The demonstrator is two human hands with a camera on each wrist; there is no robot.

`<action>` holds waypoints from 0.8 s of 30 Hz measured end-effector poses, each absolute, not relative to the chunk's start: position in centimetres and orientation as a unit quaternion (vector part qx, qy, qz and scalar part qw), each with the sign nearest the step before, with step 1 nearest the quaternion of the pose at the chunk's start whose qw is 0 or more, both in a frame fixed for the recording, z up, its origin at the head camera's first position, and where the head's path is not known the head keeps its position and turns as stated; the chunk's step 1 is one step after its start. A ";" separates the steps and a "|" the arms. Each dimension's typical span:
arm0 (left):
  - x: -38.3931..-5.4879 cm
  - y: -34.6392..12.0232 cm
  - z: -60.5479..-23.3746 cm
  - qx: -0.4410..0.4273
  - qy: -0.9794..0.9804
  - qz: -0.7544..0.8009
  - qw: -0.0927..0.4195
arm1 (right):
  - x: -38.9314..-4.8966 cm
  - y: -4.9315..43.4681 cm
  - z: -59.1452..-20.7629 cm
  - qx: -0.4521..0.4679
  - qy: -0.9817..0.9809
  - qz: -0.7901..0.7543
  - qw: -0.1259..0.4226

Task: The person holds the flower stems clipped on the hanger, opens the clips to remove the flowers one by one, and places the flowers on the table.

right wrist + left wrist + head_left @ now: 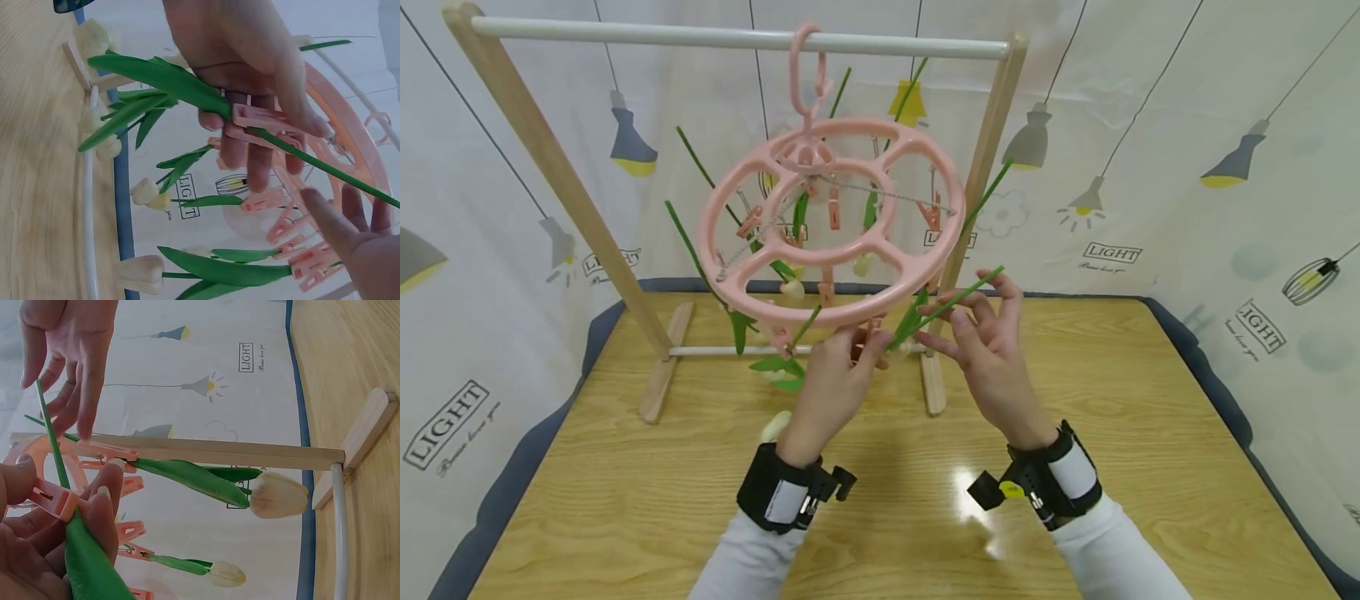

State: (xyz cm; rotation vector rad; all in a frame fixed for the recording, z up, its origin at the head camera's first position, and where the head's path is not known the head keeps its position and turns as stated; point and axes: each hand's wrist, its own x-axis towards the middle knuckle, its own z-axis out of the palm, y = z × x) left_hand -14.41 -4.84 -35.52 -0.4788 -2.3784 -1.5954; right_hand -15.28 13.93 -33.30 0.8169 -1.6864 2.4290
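My left hand pinches a pink clothespin at the near edge of the round pink drying hanger. An artificial tulip's green stem runs through this clothespin, its broad leaf below. Close to the stem's free end, my right hand has its fingers spread and loosely bent; whether they touch the stem I cannot tell. Several other white tulips, such as one tulip in the left wrist view, hang head-down from clothespins around the hanger.
The hanger hooks over a white bar between wooden rack legs. A lower white rod joins the rack's feet, which stand on a wood-grain table. Behind is a lamp-printed cloth. A pale bloom shows beside the left wrist.
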 end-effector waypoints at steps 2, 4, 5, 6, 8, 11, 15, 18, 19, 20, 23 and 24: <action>-14.4 -4.8 -35.6 -0.160 -0.813 -0.547 0.118 | -15.3 13.5 -33.3 0.273 -0.539 0.796 0.037; -14.4 -4.8 -35.7 -0.159 -0.812 -0.549 0.120 | -15.3 13.1 -33.4 0.273 -0.534 0.799 0.046; -14.4 -4.7 -35.7 -0.159 -0.813 -0.546 0.124 | -15.4 12.9 -33.4 0.270 -0.535 0.799 0.054; -14.4 -4.7 -35.8 -0.160 -0.815 -0.543 0.128 | -15.4 12.8 -33.4 0.265 -0.536 0.799 0.061; -14.4 -4.7 -35.8 -0.162 -0.819 -0.534 0.135 | -15.5 12.6 -33.4 0.254 -0.544 0.796 0.075; -14.3 -4.8 -35.9 -0.164 -0.822 -0.527 0.138 | -15.7 12.3 -33.4 0.236 -0.555 0.792 0.091; -14.1 -5.2 -36.0 -0.169 -0.804 -0.556 0.124 | -16.0 12.2 -33.5 0.226 -0.555 0.795 0.093; -13.9 -5.5 -35.9 -0.169 -0.787 -0.580 0.129 | -16.2 12.0 -33.6 0.221 -0.550 0.801 0.088; -13.8 -5.6 -35.8 -0.167 -0.785 -0.582 0.135 | -16.2 11.9 -33.6 0.220 -0.548 0.802 0.087; -13.7 -5.7 -35.8 -0.165 -0.784 -0.581 0.142 | -16.2 11.8 -33.6 0.219 -0.548 0.803 0.086; -13.6 -5.9 -35.5 -0.166 -0.789 -0.571 0.155 | -16.2 11.6 -33.6 0.223 -0.546 0.803 0.084; -13.5 -6.0 -35.5 -0.172 -0.792 -0.565 0.155 | -16.2 11.5 -33.6 0.226 -0.545 0.803 0.084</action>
